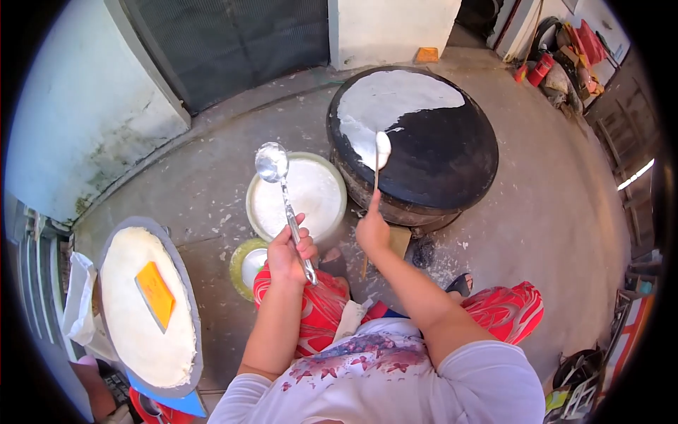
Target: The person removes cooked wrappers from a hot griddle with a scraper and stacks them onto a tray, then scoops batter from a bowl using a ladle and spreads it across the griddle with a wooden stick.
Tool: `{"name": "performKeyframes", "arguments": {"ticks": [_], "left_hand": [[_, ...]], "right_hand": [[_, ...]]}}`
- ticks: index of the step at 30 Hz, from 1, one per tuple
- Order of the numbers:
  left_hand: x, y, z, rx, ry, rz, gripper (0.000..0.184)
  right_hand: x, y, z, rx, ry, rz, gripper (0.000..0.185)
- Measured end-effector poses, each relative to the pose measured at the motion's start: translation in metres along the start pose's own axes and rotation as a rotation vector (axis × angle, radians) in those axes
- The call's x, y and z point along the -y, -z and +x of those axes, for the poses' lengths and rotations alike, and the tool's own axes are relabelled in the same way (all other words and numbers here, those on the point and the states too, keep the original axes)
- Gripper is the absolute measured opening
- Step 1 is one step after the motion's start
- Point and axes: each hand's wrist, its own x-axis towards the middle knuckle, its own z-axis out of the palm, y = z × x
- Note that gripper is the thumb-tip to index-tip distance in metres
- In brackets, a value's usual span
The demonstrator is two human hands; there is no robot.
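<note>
**Ladle in one hand, stick in the other, at a round black griddle**

In the head view, curls the left hand around the handle of a metal ladle, bowl end raised near the rim of a wide basin, presumably for drips to land close by. Closes the right hand narrowly on a thin stick, forefinger along it, likely for fine steering with skin off the griddle. Meets the white layer at the stick's coated tip, beyond the right fingers; spreads over the griddle's far and left parts, ahead of the grip.
</note>
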Motion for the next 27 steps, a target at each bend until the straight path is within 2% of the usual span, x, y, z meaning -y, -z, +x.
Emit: {"name": "performKeyframes", "arguments": {"ticks": [2,4,6,11,12,14,16,18,19,20,22,26,27], "left_hand": [[0.000,-0.008,-0.002,-0.085,-0.035,0.022,0.029],[0.001,-0.005,0.000,-0.084,-0.034,0.027,0.029],[-0.001,0.001,0.003,0.025,-0.022,0.033,0.029],[0.000,0.001,0.000,-0.009,-0.011,0.056,0.028],[-0.002,-0.001,0.001,-0.025,-0.020,0.051,0.028],[-0.001,-0.001,0.000,-0.047,-0.022,0.046,0.027],[0.001,-0.004,0.001,-0.031,-0.061,0.057,0.027],[0.003,-0.004,0.002,-0.039,-0.077,0.079,0.027],[0.004,-0.004,0.002,-0.046,-0.068,0.094,0.027],[0.003,-0.003,0.001,-0.053,-0.059,0.108,0.027],[0.002,-0.002,-0.001,-0.063,-0.054,0.100,0.027],[0.004,-0.002,0.004,-0.052,-0.071,0.102,0.027],[0.006,-0.004,0.003,-0.048,-0.076,0.088,0.027]], "right_hand": [[0.002,0.014,-0.024,0.036,-0.041,0.042,0.070],[0.005,0.006,-0.032,0.093,-0.086,0.094,0.074],[0.010,-0.015,-0.018,0.022,0.170,-0.014,0.075],[-0.026,0.009,-0.015,0.014,-0.049,0.043,0.073],[-0.024,0.019,-0.024,0.002,-0.049,0.037,0.073],[-0.018,0.033,-0.045,0.130,-0.072,0.034,0.072],[-0.023,0.008,-0.036,0.075,0.002,0.054,0.072],[-0.025,-0.009,-0.015,0.017,0.121,-0.185,0.072],[-0.043,-0.019,-0.006,-0.097,0.114,-0.023,0.070],[-0.049,-0.007,-0.012,-0.096,0.111,-0.015,0.070],[-0.053,0.031,-0.027,0.006,-0.064,-0.022,0.069],[-0.051,0.034,-0.046,0.020,0.010,-0.013,0.072],[-0.055,0.022,-0.041,0.037,0.127,-0.120,0.072]]}}
